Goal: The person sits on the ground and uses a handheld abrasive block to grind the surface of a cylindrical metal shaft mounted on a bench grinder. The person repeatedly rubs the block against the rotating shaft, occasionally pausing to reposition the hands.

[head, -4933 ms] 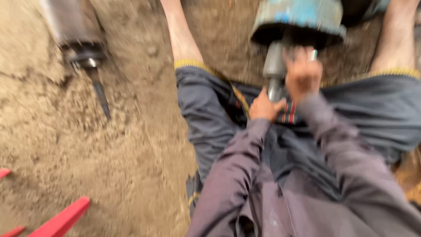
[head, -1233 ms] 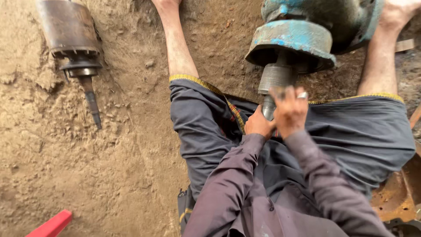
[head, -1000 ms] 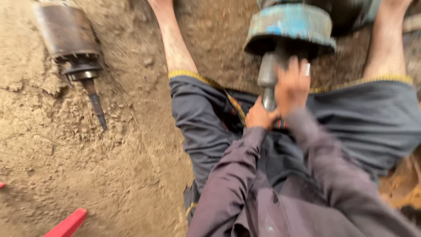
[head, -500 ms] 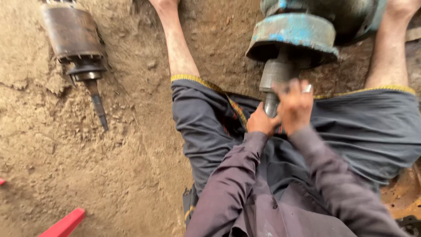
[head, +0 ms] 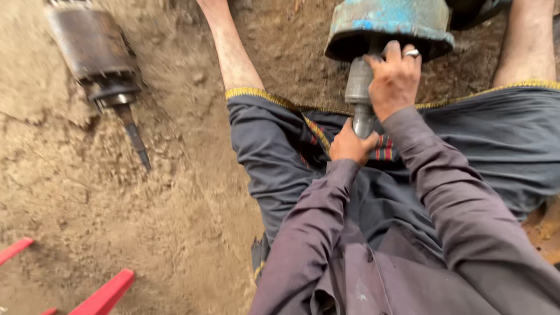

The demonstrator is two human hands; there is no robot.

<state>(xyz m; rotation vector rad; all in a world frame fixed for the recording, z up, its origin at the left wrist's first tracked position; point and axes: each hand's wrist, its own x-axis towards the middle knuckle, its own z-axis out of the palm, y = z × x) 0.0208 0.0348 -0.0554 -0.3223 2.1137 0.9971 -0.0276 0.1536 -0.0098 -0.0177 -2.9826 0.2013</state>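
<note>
I sit on sandy ground with my legs spread. A blue, worn metal housing (head: 388,26) lies between my legs, and a grey steel shaft (head: 357,87) sticks out of it toward me. My right hand (head: 394,79), with a ring on one finger, wraps over the shaft just below the housing's rim. My left hand (head: 349,144) grips the shaft's near end, above my dark grey trousers (head: 280,157).
A rusty cylindrical rotor (head: 93,49) with a thin dark spindle (head: 135,140) lies on the sand at upper left. Red metal bars (head: 108,291) show at the lower left corner. My bare left leg (head: 230,49) and bare right leg (head: 528,41) flank the housing.
My right hand has slid up the shaft toward the blue housing's rim. My left hand stays at the shaft's near end. The view has shifted slightly.
</note>
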